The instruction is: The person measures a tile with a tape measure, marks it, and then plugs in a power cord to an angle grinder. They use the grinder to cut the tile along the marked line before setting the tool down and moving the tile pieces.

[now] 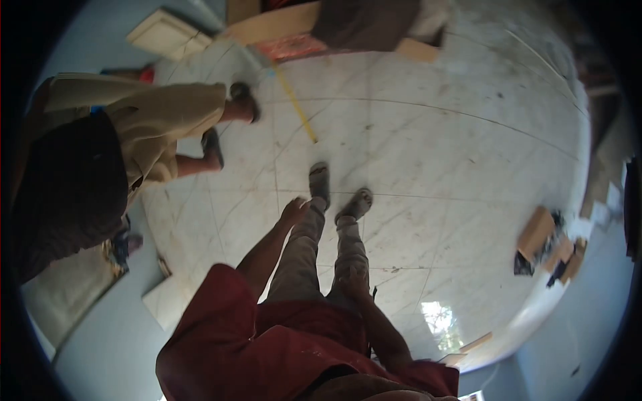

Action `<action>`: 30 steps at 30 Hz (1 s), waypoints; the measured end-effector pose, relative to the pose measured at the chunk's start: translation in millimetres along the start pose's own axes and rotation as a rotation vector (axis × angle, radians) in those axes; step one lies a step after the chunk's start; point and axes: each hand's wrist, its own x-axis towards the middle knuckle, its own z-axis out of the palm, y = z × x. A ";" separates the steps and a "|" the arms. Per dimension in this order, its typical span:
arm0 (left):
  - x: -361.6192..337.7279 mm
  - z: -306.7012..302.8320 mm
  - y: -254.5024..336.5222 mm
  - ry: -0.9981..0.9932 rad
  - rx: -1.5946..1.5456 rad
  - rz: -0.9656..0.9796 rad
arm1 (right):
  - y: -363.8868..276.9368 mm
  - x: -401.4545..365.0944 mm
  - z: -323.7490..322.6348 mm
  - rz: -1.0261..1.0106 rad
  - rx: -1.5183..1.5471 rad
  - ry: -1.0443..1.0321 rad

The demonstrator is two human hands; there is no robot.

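My left hand (pixel 294 210) hangs beside my left knee, overlapping the trouser leg (pixel 302 230) in this view. Blur smears its fingers, and I cannot tell whether anything is in them. Against my right thigh is my right hand (pixel 353 282), its fingers indistinct over the trouser fabric. Both feet, in dark sandals (pixel 319 179), stand on the pale tiled floor (pixel 414 154). Ahead of my feet a narrow yellow strip (pixel 295 103), like a tape measure's blade, runs toward a cardboard box.
At left stands another person in tan trousers (pixel 167 117) and dark sandals. The cardboard box (pixel 274 25) is at the top, with dark cloth (pixel 364 23) over it. A pale panel (pixel 168 35) lies top left. Cardboard pieces (pixel 536 234) lie by the right wall.
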 end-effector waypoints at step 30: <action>279.9 62.3 -10.1 0.458 -1.001 -0.133 | -65.4 2.7 -13.5 0.238 0.149 -0.082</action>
